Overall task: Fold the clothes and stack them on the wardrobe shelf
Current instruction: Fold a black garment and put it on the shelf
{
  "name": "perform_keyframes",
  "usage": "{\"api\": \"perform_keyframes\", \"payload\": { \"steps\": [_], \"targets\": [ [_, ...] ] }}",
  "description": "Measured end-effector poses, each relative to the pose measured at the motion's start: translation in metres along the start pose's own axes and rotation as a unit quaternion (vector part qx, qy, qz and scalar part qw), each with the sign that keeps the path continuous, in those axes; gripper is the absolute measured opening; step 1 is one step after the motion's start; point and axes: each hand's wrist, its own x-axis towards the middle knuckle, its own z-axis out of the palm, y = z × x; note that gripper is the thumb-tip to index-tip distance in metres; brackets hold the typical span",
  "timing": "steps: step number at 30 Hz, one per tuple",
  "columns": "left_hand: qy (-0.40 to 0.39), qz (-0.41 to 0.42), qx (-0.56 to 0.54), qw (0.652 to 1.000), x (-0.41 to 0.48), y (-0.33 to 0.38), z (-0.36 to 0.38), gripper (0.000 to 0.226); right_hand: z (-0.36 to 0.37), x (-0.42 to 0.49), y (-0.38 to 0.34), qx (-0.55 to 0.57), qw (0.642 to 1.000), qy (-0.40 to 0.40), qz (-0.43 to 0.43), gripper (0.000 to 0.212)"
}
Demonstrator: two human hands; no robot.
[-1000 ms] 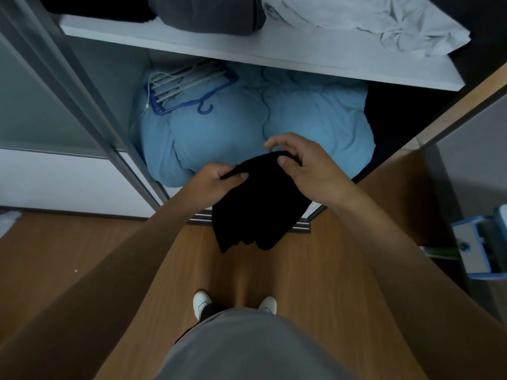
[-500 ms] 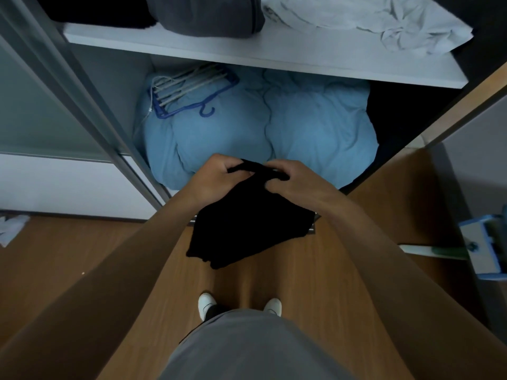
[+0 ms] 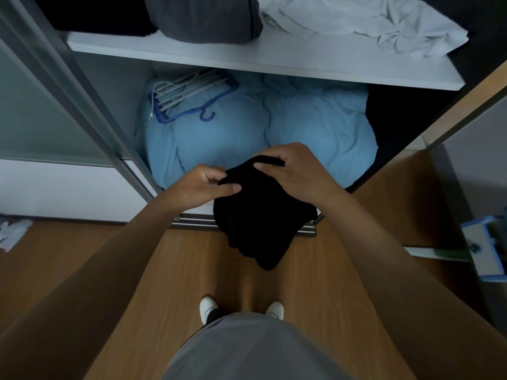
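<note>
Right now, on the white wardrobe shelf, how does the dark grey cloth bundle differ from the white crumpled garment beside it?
Colour: the dark grey cloth bundle is dark, the white crumpled garment pale. Shape: the grey bundle is compact and rounded with smooth sides, while the white garment lies spread out and wrinkled. Place: the grey bundle sits left of the white garment. Both rest on the white wardrobe shelf.

A: Non-task stuff in view?
B: Light-blue bedding bundled in the lower compartment, fills most of it. Bunch of hangers lying on its back-left part: one blue, rest grey.
A: Floor?
B: Wood floor. Door track along the compartment's front edge. Frosted sliding door on the left. White crumpled item at the floor's left edge, can't ID. Blue-white object at the right edge, cut off.
</note>
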Motion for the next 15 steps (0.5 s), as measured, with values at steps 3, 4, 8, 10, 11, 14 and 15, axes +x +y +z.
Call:
{"api": "perform_keyframes", "payload": {
  "steps": [3,4,8,10,11,14,15],
  "targets": [
    [-0.005,-0.013,0.024,1.0,0.003,-0.007,0.002,0.012,-0.002,-0.001,0.002,0.018,1.0,0.01,0.015,0.019],
    [-0.008,-0.012,0.04,0.999,0.005,-0.01,0.003,0.011,-0.003,-0.002,0.002,0.023,0.999,0.016,0.021,0.019],
    [-0.037,0.017,0.106,0.994,0.006,-0.021,0.012,0.008,-0.012,-0.001,0.005,0.019,0.998,0.048,0.031,0.017],
    [-0.051,0.028,0.141,0.988,0.003,-0.027,0.018,0.025,-0.018,-0.001,0.006,0.023,0.997,0.064,0.037,0.014],
    [-0.05,0.034,0.154,0.986,0.003,-0.031,0.021,0.035,-0.021,0.0,0.006,0.03,0.996,0.074,0.042,0.013],
    [-0.048,0.032,0.181,0.982,0.005,-0.041,0.033,0.038,-0.025,0.0,0.006,0.062,0.993,0.097,0.03,0.011],
    [-0.059,0.025,0.186,0.98,0.007,-0.044,0.038,0.03,-0.024,0.0,0.005,0.072,0.992,0.104,0.02,0.011]
  ]
}}
